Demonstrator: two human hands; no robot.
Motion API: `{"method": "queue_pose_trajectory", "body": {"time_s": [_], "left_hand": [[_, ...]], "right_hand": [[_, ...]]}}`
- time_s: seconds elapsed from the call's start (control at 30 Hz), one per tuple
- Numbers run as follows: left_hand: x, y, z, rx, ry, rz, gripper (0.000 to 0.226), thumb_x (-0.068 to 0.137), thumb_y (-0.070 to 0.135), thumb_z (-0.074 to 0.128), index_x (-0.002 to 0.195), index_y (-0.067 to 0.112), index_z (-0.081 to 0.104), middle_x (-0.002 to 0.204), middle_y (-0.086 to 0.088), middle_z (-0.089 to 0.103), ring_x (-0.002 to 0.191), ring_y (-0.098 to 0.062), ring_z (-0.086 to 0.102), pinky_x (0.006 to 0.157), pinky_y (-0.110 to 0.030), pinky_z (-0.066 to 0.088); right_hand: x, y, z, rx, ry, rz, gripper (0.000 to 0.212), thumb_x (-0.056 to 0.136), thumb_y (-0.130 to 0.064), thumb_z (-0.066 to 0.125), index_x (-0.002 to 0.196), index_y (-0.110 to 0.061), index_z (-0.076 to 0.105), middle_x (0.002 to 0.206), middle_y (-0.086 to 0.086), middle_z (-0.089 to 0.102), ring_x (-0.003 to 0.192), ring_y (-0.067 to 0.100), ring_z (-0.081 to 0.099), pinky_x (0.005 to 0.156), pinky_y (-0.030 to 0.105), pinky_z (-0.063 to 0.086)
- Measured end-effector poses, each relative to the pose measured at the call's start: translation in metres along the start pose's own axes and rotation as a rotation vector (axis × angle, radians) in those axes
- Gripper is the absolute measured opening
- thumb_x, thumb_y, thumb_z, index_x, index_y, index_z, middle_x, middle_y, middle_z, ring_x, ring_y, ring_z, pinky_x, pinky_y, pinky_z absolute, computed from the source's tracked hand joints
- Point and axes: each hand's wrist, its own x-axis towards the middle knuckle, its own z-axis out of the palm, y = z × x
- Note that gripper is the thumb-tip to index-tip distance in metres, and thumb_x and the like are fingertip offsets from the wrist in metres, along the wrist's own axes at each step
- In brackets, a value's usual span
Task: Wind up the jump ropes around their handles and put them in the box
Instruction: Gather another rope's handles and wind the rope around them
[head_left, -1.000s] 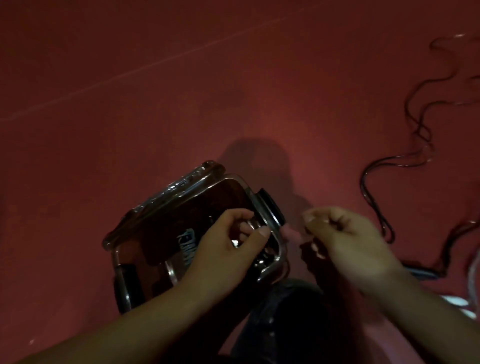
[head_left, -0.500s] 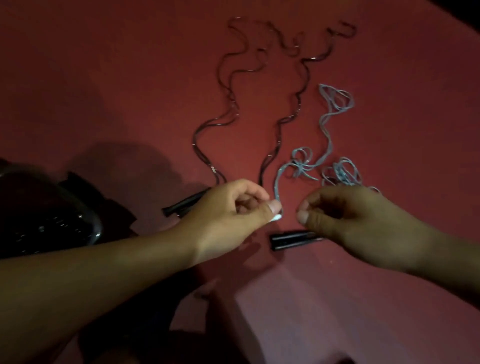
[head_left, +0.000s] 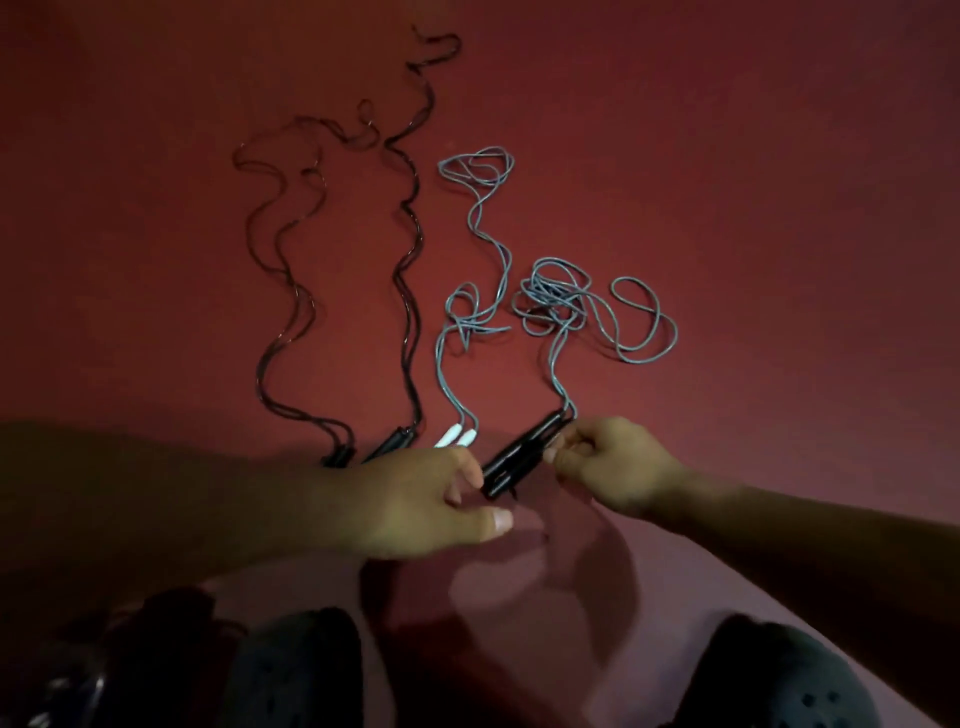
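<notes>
On a dim red floor (head_left: 727, 208), black handles (head_left: 524, 452) lie diagonally between both hands, right hand (head_left: 608, 462) pinching their upper end, left hand (head_left: 431, 499) loosely spread just beside.

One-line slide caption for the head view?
Both hands, left hand and right hand, reach the grey-corded rope's black handles on red floor.

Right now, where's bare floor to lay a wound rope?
Bare red floor right of the tangled grey-blue rope, and left of the wavy dark rope. Crowded in the middle near the hands, where the black handles and white handles lie.
</notes>
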Motion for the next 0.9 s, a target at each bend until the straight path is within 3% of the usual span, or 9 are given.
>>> {"method": "queue_pose_trajectory", "body": {"time_s": [0.13, 0.27, 0.4, 0.53, 0.73, 0.83, 0.9], "left_hand": [[0.044, -0.01, 0.001, 0.002, 0.043, -0.058, 0.046, 0.081, 0.06, 0.067, 0.111, 0.027, 0.058, 0.103, 0.009, 0.066, 0.088, -0.008, 0.063, 0.087, -0.029, 0.052], [0.089, -0.024, 0.04, -0.095, 0.197, -0.121, 0.062, 0.077, 0.062, 0.071, 0.125, 0.025, 0.054, 0.119, 0.003, 0.06, 0.105, -0.015, 0.059, 0.094, -0.028, 0.047], [0.104, -0.022, 0.079, -0.114, 0.335, -0.1, 0.073, 0.074, 0.059, 0.075, 0.133, 0.025, 0.049, 0.132, 0.003, 0.05, 0.119, -0.018, 0.055, 0.1, -0.033, 0.046], [0.103, -0.022, 0.092, 0.074, 0.355, -0.103, 0.061, 0.081, 0.051, 0.073, 0.129, 0.025, 0.048, 0.131, 0.002, 0.048, 0.115, -0.023, 0.057, 0.092, -0.037, 0.05], [0.106, -0.027, 0.087, 0.027, 0.327, -0.147, 0.027, 0.083, 0.041, 0.068, 0.102, 0.021, 0.066, 0.097, -0.002, 0.07, 0.092, -0.024, 0.068, 0.078, -0.035, 0.056], [0.106, -0.027, 0.087, 0.0, 0.307, -0.157, 0.025, 0.085, 0.038, 0.066, 0.103, 0.02, 0.067, 0.095, -0.003, 0.072, 0.091, -0.025, 0.068, 0.078, -0.033, 0.056], [0.105, -0.028, 0.09, -0.017, 0.302, -0.152, 0.026, 0.088, 0.037, 0.065, 0.107, 0.019, 0.067, 0.098, -0.004, 0.072, 0.094, -0.025, 0.067, 0.081, -0.033, 0.055]], "right_hand": [[-0.001, 0.015, 0.01, 0.06, 0.01, 0.09, 0.023, 0.086, -0.039, 0.066, 0.081, -0.016, 0.067, 0.074, -0.001, 0.066, 0.071, 0.016, 0.058, 0.07, 0.028, 0.047], [-0.007, 0.035, 0.016, -0.023, 0.0, 0.15, 0.026, 0.087, -0.04, 0.065, 0.069, -0.023, 0.059, 0.074, -0.005, 0.062, 0.074, 0.016, 0.055, 0.065, 0.021, 0.036], [-0.008, 0.046, 0.025, 0.051, 0.042, 0.205, 0.023, 0.086, -0.035, 0.067, 0.068, -0.022, 0.061, 0.073, -0.007, 0.06, 0.076, 0.016, 0.055, 0.066, 0.021, 0.036], [-0.005, 0.044, 0.033, 0.088, 0.079, 0.212, 0.023, 0.088, -0.032, 0.067, 0.068, -0.022, 0.061, 0.08, 0.0, 0.066, 0.079, 0.019, 0.058, 0.069, 0.024, 0.041], [-0.009, 0.037, 0.05, 0.163, 0.041, 0.21, 0.024, 0.088, -0.032, 0.066, 0.066, -0.024, 0.06, 0.071, -0.004, 0.069, 0.077, 0.018, 0.068, 0.071, 0.026, 0.05], [-0.012, 0.037, 0.051, 0.143, 0.02, 0.212, 0.024, 0.088, -0.032, 0.065, 0.067, -0.024, 0.061, 0.077, 0.001, 0.073, 0.08, 0.021, 0.07, 0.075, 0.029, 0.054], [-0.014, 0.04, 0.049, 0.133, 0.035, 0.213, 0.025, 0.089, -0.033, 0.065, 0.066, -0.026, 0.06, 0.075, -0.003, 0.07, 0.078, 0.018, 0.066, 0.069, 0.025, 0.048]]}}
